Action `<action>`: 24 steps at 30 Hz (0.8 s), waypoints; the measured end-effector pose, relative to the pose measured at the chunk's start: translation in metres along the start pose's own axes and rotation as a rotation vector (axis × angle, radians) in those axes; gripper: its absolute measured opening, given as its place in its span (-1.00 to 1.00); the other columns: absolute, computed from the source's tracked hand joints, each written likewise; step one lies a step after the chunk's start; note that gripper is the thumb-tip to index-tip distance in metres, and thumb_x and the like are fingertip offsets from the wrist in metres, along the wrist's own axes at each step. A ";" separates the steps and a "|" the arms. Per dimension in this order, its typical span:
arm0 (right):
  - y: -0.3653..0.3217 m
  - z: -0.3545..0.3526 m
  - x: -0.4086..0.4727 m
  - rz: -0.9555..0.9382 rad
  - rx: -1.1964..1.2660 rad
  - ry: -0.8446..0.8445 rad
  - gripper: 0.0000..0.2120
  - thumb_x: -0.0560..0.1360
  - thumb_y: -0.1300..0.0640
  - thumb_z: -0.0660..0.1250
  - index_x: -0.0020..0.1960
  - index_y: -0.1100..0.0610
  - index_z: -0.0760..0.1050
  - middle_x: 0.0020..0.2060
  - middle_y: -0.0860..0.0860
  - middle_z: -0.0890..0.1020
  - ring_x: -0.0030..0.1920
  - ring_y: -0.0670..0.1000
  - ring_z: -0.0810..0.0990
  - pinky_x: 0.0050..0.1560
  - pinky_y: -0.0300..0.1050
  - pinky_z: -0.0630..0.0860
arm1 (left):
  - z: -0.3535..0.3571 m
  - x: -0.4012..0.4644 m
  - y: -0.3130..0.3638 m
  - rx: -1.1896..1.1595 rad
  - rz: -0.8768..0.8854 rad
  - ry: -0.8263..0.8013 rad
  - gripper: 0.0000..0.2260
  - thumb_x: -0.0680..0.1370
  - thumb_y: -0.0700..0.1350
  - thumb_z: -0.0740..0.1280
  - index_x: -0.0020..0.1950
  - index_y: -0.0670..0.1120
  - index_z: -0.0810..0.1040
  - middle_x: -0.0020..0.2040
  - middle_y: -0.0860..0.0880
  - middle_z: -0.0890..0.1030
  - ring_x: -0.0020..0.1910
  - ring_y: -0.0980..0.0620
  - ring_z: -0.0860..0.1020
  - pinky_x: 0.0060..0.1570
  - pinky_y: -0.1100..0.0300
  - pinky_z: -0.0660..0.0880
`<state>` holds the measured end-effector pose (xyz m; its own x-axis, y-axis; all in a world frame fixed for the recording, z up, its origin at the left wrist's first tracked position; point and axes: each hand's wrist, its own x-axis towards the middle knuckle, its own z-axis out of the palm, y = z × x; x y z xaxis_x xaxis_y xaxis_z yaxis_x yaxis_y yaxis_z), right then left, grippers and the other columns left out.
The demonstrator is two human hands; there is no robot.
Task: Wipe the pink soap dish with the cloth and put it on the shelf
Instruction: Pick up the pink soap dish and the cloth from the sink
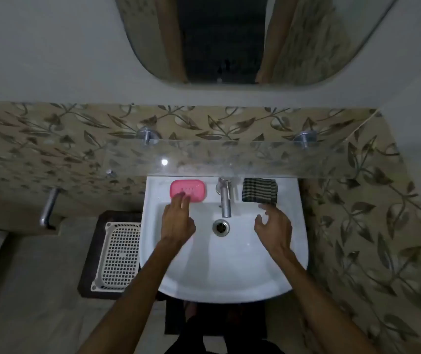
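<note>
The pink soap dish (188, 189) lies on the back left ledge of the white sink (276, 274). My left hand (177, 222) reaches over the basin, its straight fingertips touching the dish's front edge without gripping it. A folded dark cloth with light stripes (259, 190) rests on the back right ledge. My right hand (273, 227) hovers just in front of the cloth, fingers spread and curled, holding nothing. Above the sink's back edge runs the clear glass shelf (242, 157) on two metal pegs.
A chrome tap (225, 198) stands between dish and cloth, above the drain (221, 227). A mirror (230, 39) hangs above the shelf. A white perforated basket (117, 256) sits on a dark stand left of the sink, near a metal wall bar (49, 206).
</note>
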<state>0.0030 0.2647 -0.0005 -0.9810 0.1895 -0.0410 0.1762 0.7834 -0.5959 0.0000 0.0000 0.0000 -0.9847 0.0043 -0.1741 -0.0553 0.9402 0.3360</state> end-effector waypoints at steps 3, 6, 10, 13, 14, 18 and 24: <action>0.004 0.001 0.031 0.054 -0.085 -0.054 -0.68 0.52 0.23 0.45 0.26 0.25 0.62 0.18 0.19 0.70 0.18 0.21 0.66 0.17 0.04 0.62 | -0.006 0.036 -0.006 0.064 -0.003 -0.026 -0.21 0.36 -0.23 0.54 0.55 -0.22 0.31 0.53 -0.25 0.36 0.44 -0.26 0.41 0.41 -0.10 0.40; 0.006 0.001 0.059 0.096 -0.140 -0.115 -0.71 0.50 0.26 0.43 0.21 0.29 0.60 0.14 0.21 0.69 0.15 0.23 0.66 0.11 0.06 0.64 | -0.005 0.063 -0.012 0.175 0.014 -0.108 -0.11 0.36 -0.14 0.58 0.60 -0.19 0.20 0.55 -0.21 0.35 0.54 -0.20 0.32 0.54 -0.07 0.24; 0.013 0.008 0.085 0.308 -0.064 -0.101 -0.74 0.51 0.19 0.37 0.17 0.25 0.57 0.09 0.20 0.68 0.10 0.23 0.66 0.07 0.06 0.64 | -0.001 0.084 -0.018 0.275 0.046 -0.185 -0.07 0.41 -0.10 0.53 0.64 -0.17 0.08 0.60 -0.18 0.30 0.59 -0.18 0.26 0.60 -0.07 0.10; 0.015 0.020 0.091 0.449 -0.013 -0.105 -0.64 0.50 0.07 0.41 0.22 0.24 0.54 0.15 0.21 0.65 0.14 0.24 0.64 0.12 0.03 0.61 | 0.004 0.092 -0.021 0.292 0.037 -0.241 -0.13 0.42 -0.12 0.51 0.63 -0.16 0.14 0.57 -0.17 0.36 0.56 -0.18 0.31 0.59 -0.05 0.12; 0.017 0.024 0.091 0.472 -0.005 -0.099 -0.60 0.49 0.06 0.43 0.24 0.24 0.52 0.17 0.22 0.63 0.14 0.24 0.63 0.11 0.03 0.60 | 0.007 0.094 -0.022 0.280 0.031 -0.240 -0.17 0.42 -0.13 0.50 0.61 -0.16 0.19 0.54 -0.17 0.40 0.53 -0.18 0.35 0.57 -0.04 0.17; 0.026 0.032 0.098 0.599 0.066 -0.049 -0.54 0.48 0.06 0.47 0.27 0.27 0.51 0.17 0.23 0.64 0.13 0.25 0.65 0.09 0.07 0.64 | 0.011 0.098 -0.022 0.204 0.038 -0.187 -0.29 0.42 -0.20 0.48 0.53 -0.20 0.32 0.46 -0.22 0.47 0.44 -0.23 0.45 0.48 -0.05 0.30; 0.022 0.037 0.107 0.642 0.156 0.027 -0.80 0.49 0.19 0.40 0.07 0.24 0.65 0.04 0.20 0.73 0.04 0.21 0.70 -0.01 -0.01 0.63 | 0.008 0.098 -0.025 0.147 0.115 -0.101 -0.47 0.35 -0.30 0.51 0.31 -0.27 0.52 0.14 -0.26 0.64 0.10 -0.28 0.63 0.20 -0.11 0.54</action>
<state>-0.1006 0.2805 -0.0475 -0.6824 0.6066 -0.4079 0.7096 0.4157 -0.5689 -0.0941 -0.0203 -0.0327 -0.9612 0.1421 -0.2366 0.0889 0.9710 0.2220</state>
